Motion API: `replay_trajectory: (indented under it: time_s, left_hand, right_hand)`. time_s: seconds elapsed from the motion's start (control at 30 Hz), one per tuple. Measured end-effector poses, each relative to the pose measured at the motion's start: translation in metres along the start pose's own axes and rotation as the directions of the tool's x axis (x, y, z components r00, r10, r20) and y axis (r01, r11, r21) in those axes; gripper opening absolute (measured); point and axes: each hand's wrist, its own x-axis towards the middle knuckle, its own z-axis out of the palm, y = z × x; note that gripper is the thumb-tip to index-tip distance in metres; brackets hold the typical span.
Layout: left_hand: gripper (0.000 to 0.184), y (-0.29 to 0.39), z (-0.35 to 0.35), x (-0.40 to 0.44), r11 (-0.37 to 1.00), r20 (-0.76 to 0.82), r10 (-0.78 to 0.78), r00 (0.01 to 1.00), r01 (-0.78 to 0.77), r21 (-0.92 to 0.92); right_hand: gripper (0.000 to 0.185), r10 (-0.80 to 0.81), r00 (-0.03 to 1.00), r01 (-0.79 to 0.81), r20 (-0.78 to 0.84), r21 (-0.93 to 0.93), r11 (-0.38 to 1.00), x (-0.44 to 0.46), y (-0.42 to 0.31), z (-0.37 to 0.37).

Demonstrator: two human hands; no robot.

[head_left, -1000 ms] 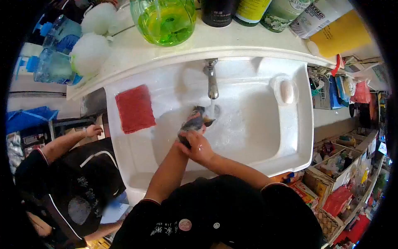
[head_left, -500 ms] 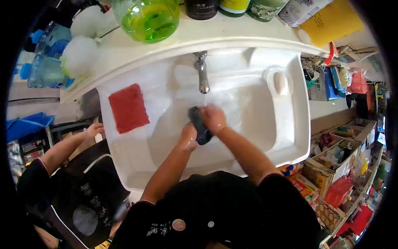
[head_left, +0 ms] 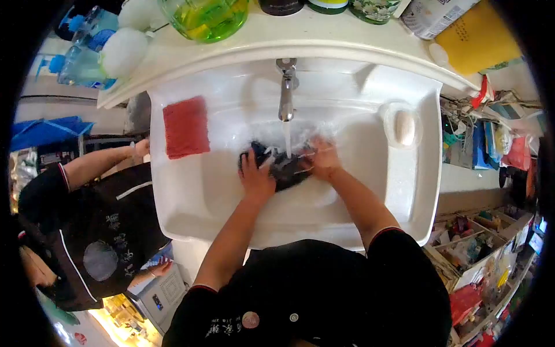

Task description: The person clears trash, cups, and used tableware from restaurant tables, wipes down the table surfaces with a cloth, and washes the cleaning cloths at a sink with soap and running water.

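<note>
A wet dark cloth (head_left: 290,172) lies spread in the white sink (head_left: 231,217), below the running faucet (head_left: 287,98). Water falls onto its middle and splashes around it. My left hand (head_left: 256,178) rests on the cloth's left part, its visible fingers stretched and apart. At the right edge of the cloth is my right hand (head_left: 324,159). Splashing water and motion blur its fingers, so their grip is unclear. To the left, a red cloth (head_left: 186,128) lies flat on the sink's ledge.
A soap bar (head_left: 405,127) sits in a dish on the right ledge. Bottles, including one of green liquid (head_left: 209,20), line the shelf (head_left: 272,46) above the sink. Another person in a dark apron (head_left: 124,225) stands at the left, one hand near the sink's edge.
The dark cloth was bunched between both hands and is now spread beneath the stream. My hands have moved apart, left and right. The view has shifted slightly.
</note>
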Motion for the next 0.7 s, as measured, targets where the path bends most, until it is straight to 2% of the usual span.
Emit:
replay_trajectory:
  time_s: [0.03, 0.07, 0.1, 0.13, 0.17, 0.2, 0.23, 0.27, 0.3, 0.33, 0.37, 0.4, 0.43, 0.47, 0.5, 0.57, 0.6, 0.63, 0.67, 0.7]
  left_hand:
    - [0.058, -0.002, -0.001, -0.002, 0.987, -0.099, -0.069, 0.993, 0.054, -0.151]
    - [0.061, -0.006, 0.010, -0.001, 0.944, -0.213, -0.165, 0.963, 0.091, -0.318]
    - [0.061, -0.007, 0.014, 0.000, 0.943, -0.213, -0.171, 0.962, 0.097, -0.318]
    - [0.059, -0.005, 0.016, 0.006, 0.860, -0.132, -0.233, 0.963, 0.141, -0.491]
    - [0.058, -0.005, 0.017, 0.013, 0.745, -0.048, -0.277, 0.960, 0.183, -0.642]
    - [0.058, -0.005, 0.017, 0.010, 0.736, -0.145, -0.247, 0.958, 0.088, -0.671]
    - [0.058, -0.010, 0.017, 0.006, 0.741, -0.147, -0.255, 0.956, 0.095, -0.665]
    - [0.059, -0.016, 0.018, 0.004, 0.810, -0.161, -0.320, 0.934, 0.182, -0.557]
    - [0.060, -0.018, 0.017, 0.003, 0.854, -0.183, -0.380, 0.907, 0.268, -0.445]
    - [0.054, -0.008, 0.012, 0.002, 0.660, -0.062, -0.500, 0.864, 0.334, -0.673]
    - [0.054, 0.007, 0.008, 0.000, 0.656, -0.056, -0.503, 0.862, 0.339, -0.675]
    - [0.050, 0.030, -0.014, 0.002, -0.018, 0.432, -0.518, 0.738, 0.495, -0.868]
    - [0.049, 0.044, -0.028, 0.007, -0.658, 0.776, -0.186, 0.602, 0.511, -0.553]
    - [0.051, 0.035, 0.007, 0.016, -0.797, 0.609, 0.075, 0.790, 0.414, -0.439]
    - [0.051, 0.033, 0.002, 0.014, -0.798, 0.604, 0.078, 0.793, 0.413, -0.439]
    - [0.050, 0.016, -0.019, 0.006, -0.804, 0.300, 0.036, 0.953, 0.206, -0.558]
    - [0.052, -0.018, 0.016, 0.030, -0.736, 0.256, 0.304, 0.918, 0.397, -0.549]
    - [0.052, -0.024, 0.028, 0.028, -0.733, 0.261, 0.308, 0.915, 0.403, -0.549]
    - [0.049, -0.027, 0.036, 0.022, -0.593, 0.269, 0.196, 0.943, 0.332, -0.734]
    - [0.043, -0.006, 0.014, 0.010, -0.611, 0.235, 0.052, 0.971, 0.217, -0.761]
  right_hand:
    - [0.045, 0.033, 0.988, -0.039, -0.150, -0.040, 0.998, 0.000, 0.006, 0.001]
    - [0.042, 0.161, 0.950, -0.167, -0.266, 0.002, 0.986, -0.001, -0.004, 0.015]
    - [0.040, 0.289, 0.881, -0.289, -0.373, 0.058, 0.956, -0.002, -0.021, 0.026]
    - [0.039, 0.157, 0.974, -0.159, -0.160, 0.000, 0.987, -0.008, -0.036, 0.023]
    - [0.039, 0.015, 0.998, -0.013, 0.061, -0.030, 0.999, -0.009, -0.046, 0.017]
    - [0.040, -0.258, 0.941, 0.264, 0.219, -0.001, 0.964, -0.005, -0.033, 0.021]
    - [0.040, -0.268, 0.939, 0.272, 0.217, 0.009, 0.962, -0.001, -0.017, 0.021]
    - [0.040, -0.170, 0.985, 0.166, 0.034, 0.098, 0.981, 0.005, 0.000, 0.019]
    - [0.039, -0.046, 0.989, 0.073, -0.137, 0.200, 0.977, 0.011, 0.007, 0.018]
    - [0.039, 0.163, 0.917, -0.139, -0.365, 0.092, 0.986, 0.009, -0.010, 0.011]
    - [0.039, 0.163, 0.919, -0.139, -0.359, 0.090, 0.986, 0.006, -0.033, 0.011]
    - [0.040, 0.348, 0.923, -0.253, -0.162, 0.424, 0.870, 0.006, -0.058, 0.012]
    - [0.041, 0.446, 0.891, -0.376, 0.078, 0.678, 0.632, 0.008, -0.078, 0.015]
    - [0.040, 0.261, 0.964, -0.173, -0.050, 0.628, 0.758, 0.003, -0.095, 0.021]
    - [0.040, 0.056, 0.986, 0.039, -0.156, 0.549, 0.835, -0.004, -0.107, 0.025]
    - [0.047, -0.134, 0.960, 0.253, -0.245, 0.558, 0.790, -0.008, -0.128, -0.018]
    - [0.047, -0.130, 0.961, 0.250, -0.246, 0.559, 0.791, -0.010, -0.140, -0.035]
    - [0.041, -0.226, 0.941, 0.331, -0.252, 0.543, 0.771, -0.013, -0.150, -0.048]
    - [0.034, -0.319, 0.912, 0.410, -0.258, 0.527, 0.745, -0.015, -0.155, -0.054]
    - [0.034, -0.312, 0.913, 0.406, -0.261, 0.527, 0.747, -0.014, -0.153, -0.051]
